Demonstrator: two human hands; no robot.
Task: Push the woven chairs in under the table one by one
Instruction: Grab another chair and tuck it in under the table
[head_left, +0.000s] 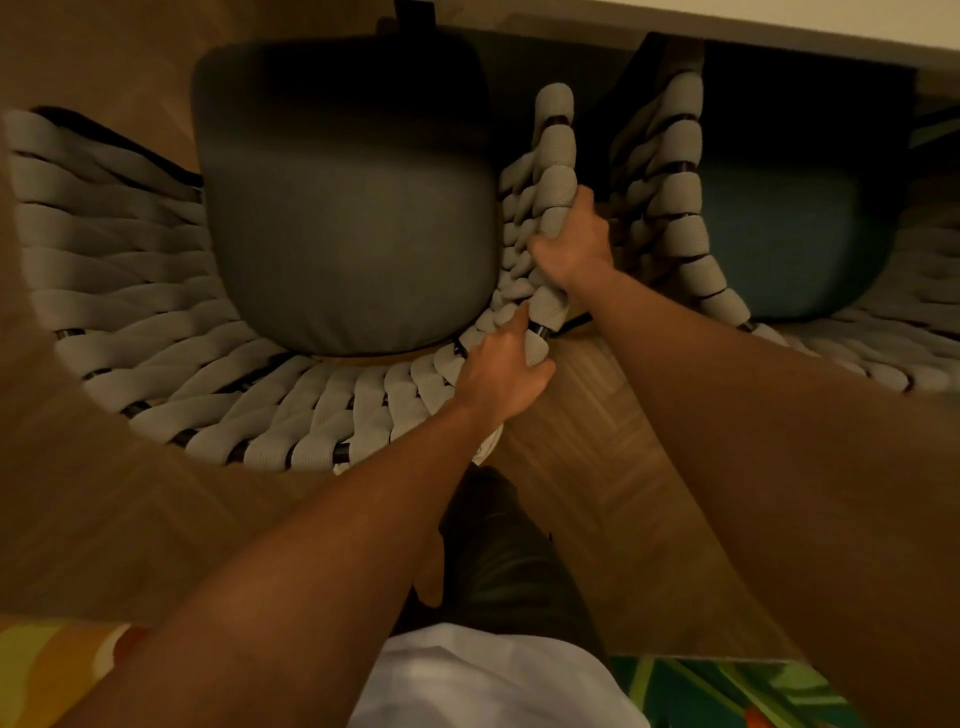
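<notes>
both hands gripping the near woven chair (171, 291): right hand (571, 244) clasping its right arm, left hand (501, 374) curling its fingers round the rim.

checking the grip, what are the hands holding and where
Both hold the grey woven chair by its right arm rim: right hand higher, left hand lower.
</notes>
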